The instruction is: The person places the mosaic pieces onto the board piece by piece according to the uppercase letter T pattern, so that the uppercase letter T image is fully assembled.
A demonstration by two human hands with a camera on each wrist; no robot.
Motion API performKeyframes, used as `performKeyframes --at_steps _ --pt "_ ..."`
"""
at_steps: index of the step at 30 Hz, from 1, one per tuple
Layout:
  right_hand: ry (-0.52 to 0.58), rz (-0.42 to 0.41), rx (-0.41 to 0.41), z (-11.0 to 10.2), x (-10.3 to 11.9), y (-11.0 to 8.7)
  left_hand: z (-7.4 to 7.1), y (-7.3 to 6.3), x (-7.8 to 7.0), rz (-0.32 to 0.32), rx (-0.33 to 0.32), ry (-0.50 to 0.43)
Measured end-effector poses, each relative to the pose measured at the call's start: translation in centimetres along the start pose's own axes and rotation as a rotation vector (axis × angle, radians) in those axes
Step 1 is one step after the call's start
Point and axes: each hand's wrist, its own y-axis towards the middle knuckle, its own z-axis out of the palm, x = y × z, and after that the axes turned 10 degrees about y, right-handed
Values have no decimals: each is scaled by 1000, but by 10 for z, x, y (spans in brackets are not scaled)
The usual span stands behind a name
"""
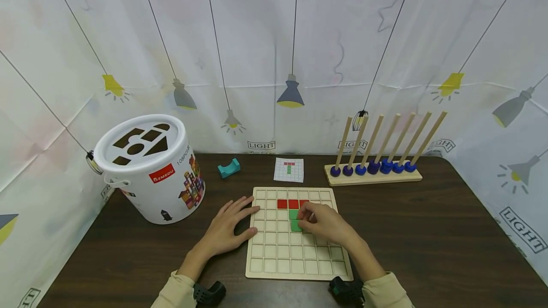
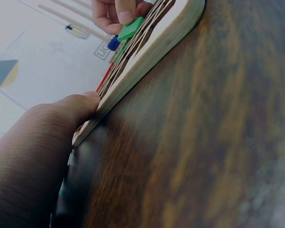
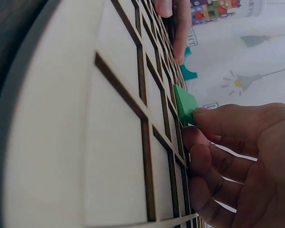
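Note:
A wooden grid board (image 1: pixel 269 252) lies on the dark table. Three red tiles (image 1: pixel 288 204) form a row in its upper part, the right one partly covered by fingers. Below the middle red tile sits a green tile (image 1: pixel 293 214). My right hand (image 1: pixel 327 223) pinches another green tile (image 1: pixel 296 226) between thumb and fingers, over the square just below. The right wrist view shows this held green tile (image 3: pixel 184 105) tilted against the grid. My left hand (image 1: pixel 229 228) has its fingers spread, with fingertips and thumb on the board's left edge.
A white lidded bucket (image 1: pixel 171 198) with shape cutouts stands at the left. Behind the board are a teal curved block (image 1: pixel 229 168) and a pattern card (image 1: pixel 288 177) showing a red and green T. A peg rack (image 1: pixel 376 180) with blue beads stands back right, before a curtain.

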Motion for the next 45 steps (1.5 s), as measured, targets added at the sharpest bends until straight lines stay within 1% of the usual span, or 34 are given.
performKeyframes --at_steps 7,17,22,28,37,45 --pt "-50 2 -26 3 2 1 0 0 0 7 -17 -11" --pt "-106 13 -47 6 4 4 0 1 1 24 -36 10" --pt "-103 23 -49 7 5 4 1 1 0 13 -22 13" --pt "-119 19 -54 8 4 4 -2 1 -2 1 -10 8" --pt "-116 2 -53 8 4 3 -1 0 -2 2 -21 3" --pt "-102 22 -42 6 6 0 0 0 -2 4 -16 11"
